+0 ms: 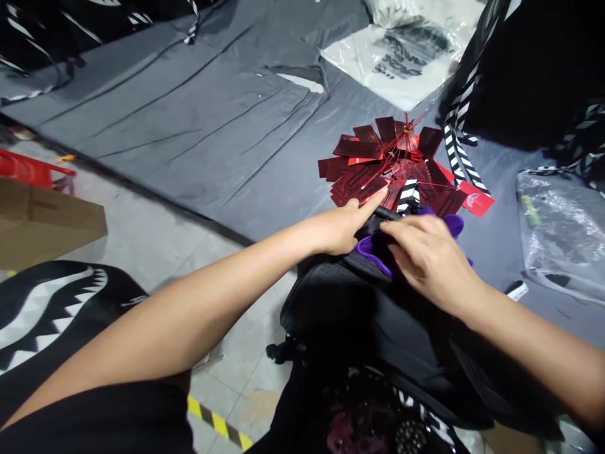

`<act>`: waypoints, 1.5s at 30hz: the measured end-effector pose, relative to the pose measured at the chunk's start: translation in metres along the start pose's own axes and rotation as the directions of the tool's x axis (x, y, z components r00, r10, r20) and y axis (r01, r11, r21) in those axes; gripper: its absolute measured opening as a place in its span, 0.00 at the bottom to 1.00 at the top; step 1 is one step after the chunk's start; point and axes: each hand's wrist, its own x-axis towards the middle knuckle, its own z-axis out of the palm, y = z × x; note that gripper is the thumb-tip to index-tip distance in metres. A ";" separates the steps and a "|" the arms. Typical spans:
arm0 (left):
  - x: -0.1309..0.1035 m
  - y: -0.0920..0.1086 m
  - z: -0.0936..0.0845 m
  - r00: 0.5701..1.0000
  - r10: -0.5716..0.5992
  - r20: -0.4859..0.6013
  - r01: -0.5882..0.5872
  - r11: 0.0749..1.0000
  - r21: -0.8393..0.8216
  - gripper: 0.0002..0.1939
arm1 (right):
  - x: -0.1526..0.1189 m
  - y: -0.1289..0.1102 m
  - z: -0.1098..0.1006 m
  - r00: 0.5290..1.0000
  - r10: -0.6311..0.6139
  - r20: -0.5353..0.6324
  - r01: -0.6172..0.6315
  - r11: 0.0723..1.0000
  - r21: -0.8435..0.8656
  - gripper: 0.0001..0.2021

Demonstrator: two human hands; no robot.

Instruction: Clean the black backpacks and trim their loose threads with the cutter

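A black bag (331, 302) stands at the table's near edge, leaning toward me, with purple fabric (375, 252) showing at its top. My left hand (347, 224) grips the bag's upper edge, index finger stretched out toward the red tags. Close by on the right, my right hand (425, 252) has its fingers bent and pinched at the black top of the bag, over the purple fabric. Its fingertips partly hide what they hold. Just beyond both hands lies a fanned bunch of dark red tags (359, 148), their red strings gathered at one point.
Grey cloth covers the table (189, 126). A printed clear plastic bag (406, 57) lies at the back, another plastic bag (562, 233) at the right. Black bags with striped straps (466, 151) stand at the right. A cardboard box (47, 221) and shark-mouth bag (61, 315) are at the left.
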 end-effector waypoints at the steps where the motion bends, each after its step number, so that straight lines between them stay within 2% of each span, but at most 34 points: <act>1: 0.000 0.000 0.001 1.000 -0.009 -0.005 0.009 1.000 -0.006 0.54 | 0.001 0.003 0.001 0.999 0.014 -0.045 -0.018 0.995 -0.097 0.20; 3: 0.000 0.001 0.003 1.000 -0.018 -0.022 0.017 1.000 -0.017 0.54 | 0.005 0.006 0.007 0.998 0.036 -0.059 -0.049 0.970 -0.236 0.31; 5: 0.002 0.000 0.005 0.999 -0.013 -0.040 0.012 0.999 -0.031 0.53 | 0.014 0.007 0.018 0.997 0.078 -0.021 -0.080 0.952 -0.297 0.42; 7: 0.005 -0.003 0.007 0.999 -0.018 -0.046 0.015 0.998 -0.061 0.51 | 0.025 0.005 0.031 0.994 0.106 0.011 -0.096 0.939 -0.331 0.47; 10: 0.006 -0.009 0.009 0.998 -0.017 -0.059 0.008 0.989 -0.147 0.46 | 0.040 0.000 0.044 0.993 0.119 0.025 -0.102 0.929 -0.356 0.49; 13: -0.008 -0.013 0.016 0.991 -0.009 -0.137 -0.032 0.956 -0.292 0.41 | 0.047 -0.003 0.049 0.988 0.151 0.031 -0.131 0.928 -0.348 0.50; 15: -0.023 -0.013 0.027 0.977 -0.036 -0.210 -0.047 0.925 -0.377 0.38 | 0.048 -0.004 0.048 0.984 0.175 0.038 -0.151 0.929 -0.339 0.49; 17: -0.039 -0.012 0.043 0.944 -0.106 -0.312 -0.038 0.906 -0.421 0.34 | 0.048 -0.004 0.048 0.981 0.186 0.051 -0.158 0.927 -0.341 0.48; 21: -0.052 -0.009 0.073 0.845 -0.238 -0.478 -0.004 0.893 -0.451 0.29 | 0.050 -0.004 0.048 0.979 0.193 0.067 -0.153 0.910 -0.385 0.47; 24: -0.049 -0.010 0.080 0.824 -0.233 -0.516 -0.014 0.902 -0.431 0.28 | 0.049 -0.005 0.048 0.974 0.221 0.044 -0.182 0.886 -0.427 0.47; 28: -0.047 -0.011 0.080 0.816 -0.215 -0.536 -0.019 0.917 -0.397 0.27 | 0.041 -0.004 0.044 0.963 0.261 0.060 -0.204 0.860 -0.469 0.48; 31: -0.046 -0.012 0.082 0.801 -0.206 -0.562 -0.018 0.930 -0.367 0.27 | 0.042 -0.003 0.041 0.981 0.180 0.077 -0.123 0.873 -0.471 0.46; 33: -0.046 -0.012 0.084 0.789 -0.204 -0.579 -0.016 0.936 -0.351 0.26 | 0.046 -0.001 0.041 0.993 0.040 0.109 0.013 0.893 -0.450 0.43; 36: -0.046 -0.012 0.085 0.781 -0.199 -0.592 -0.012 0.943 -0.332 0.26 | 0.049 0.004 0.041 0.980 -0.124 0.153 0.177 0.894 -0.412 0.40; 45: -0.046 -0.010 0.085 0.777 -0.222 -0.588 0.033 0.948 -0.315 0.26 | 0.052 0.012 0.041 0.976 -0.151 0.159 0.203 0.895 -0.397 0.43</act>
